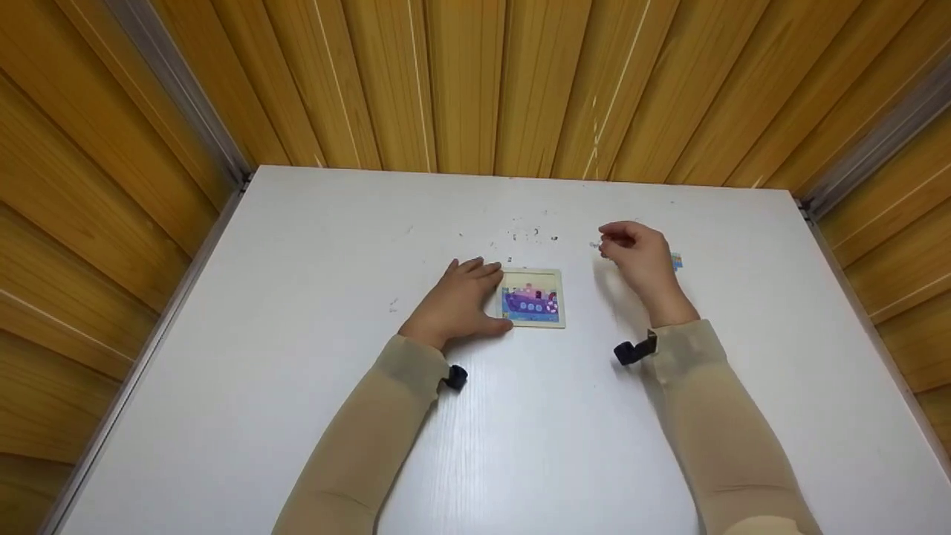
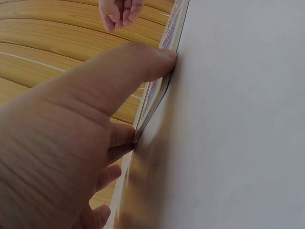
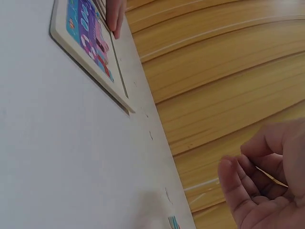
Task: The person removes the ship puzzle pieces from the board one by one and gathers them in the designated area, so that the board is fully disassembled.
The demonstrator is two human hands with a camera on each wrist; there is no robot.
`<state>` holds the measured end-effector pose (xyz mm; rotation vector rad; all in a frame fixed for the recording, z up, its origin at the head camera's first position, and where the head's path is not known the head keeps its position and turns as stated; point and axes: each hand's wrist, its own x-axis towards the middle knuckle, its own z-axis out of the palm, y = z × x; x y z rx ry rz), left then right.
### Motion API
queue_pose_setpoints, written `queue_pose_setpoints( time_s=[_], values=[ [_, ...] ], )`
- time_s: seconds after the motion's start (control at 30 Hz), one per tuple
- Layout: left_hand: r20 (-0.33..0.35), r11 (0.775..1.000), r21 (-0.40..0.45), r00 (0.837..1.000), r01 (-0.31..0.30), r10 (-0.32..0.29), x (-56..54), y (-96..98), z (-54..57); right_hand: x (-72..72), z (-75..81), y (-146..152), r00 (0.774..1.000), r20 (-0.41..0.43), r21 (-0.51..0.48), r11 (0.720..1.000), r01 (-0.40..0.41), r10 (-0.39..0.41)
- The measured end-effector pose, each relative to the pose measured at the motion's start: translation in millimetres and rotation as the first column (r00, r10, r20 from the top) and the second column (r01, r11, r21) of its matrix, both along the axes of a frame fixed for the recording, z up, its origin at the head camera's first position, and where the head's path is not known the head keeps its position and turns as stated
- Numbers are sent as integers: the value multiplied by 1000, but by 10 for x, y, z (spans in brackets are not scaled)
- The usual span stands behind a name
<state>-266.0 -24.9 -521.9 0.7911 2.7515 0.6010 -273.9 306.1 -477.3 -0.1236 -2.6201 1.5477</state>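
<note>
A small square picture puzzle board (image 1: 529,279) with a pale rim lies on the white table. Its lower part shows a purple and pink boat on blue, while a strip at its top is bare cream. My left hand (image 1: 462,301) holds the board at its left side, thumb (image 2: 159,62) against the near edge and fingers by the far left corner. To the right, above the table, is my right hand (image 1: 637,256), its fingers loosely bent and no thing visible between them. A small colourful puzzle piece (image 1: 676,261) lies just beyond that hand, partly hidden by it.
Small dark marks (image 1: 526,235) are scattered on the white table (image 1: 334,245) behind the board. Wood-patterned panels (image 1: 461,89) stand along the back and both sides. A black strap mount (image 1: 635,351) sticks out from the right sleeve.
</note>
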Motion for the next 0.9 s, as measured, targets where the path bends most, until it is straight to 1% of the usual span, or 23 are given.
queue_pose_setpoints(
  time_s=[0.2,0.4,0.5,0.6,0.73,0.9],
  values=[
    [-4,1000,0,1000,-3,3,0,6,2,21,-59,-194,997,-13,4,997,-71,72],
    [-14,1000,0,1000,-2,2,-2,22,21,58,-102,-379,987,-28,-20,987,-159,159],
    [-23,1000,-11,1000,-3,2,3,31,34,91,-119,-468,982,-27,0,982,-188,188],
    [-24,1000,-15,1000,-5,5,9,40,37,138,-131,-555,976,-4,39,975,-217,217],
    [-23,1000,-8,1000,-1,1,13,51,29,192,-171,-661,956,30,79,953,-293,291],
    [-31,1000,-6,999,10,-10,12,54,14,243,-256,-752,918,55,129,909,-397,393]
  ],
)
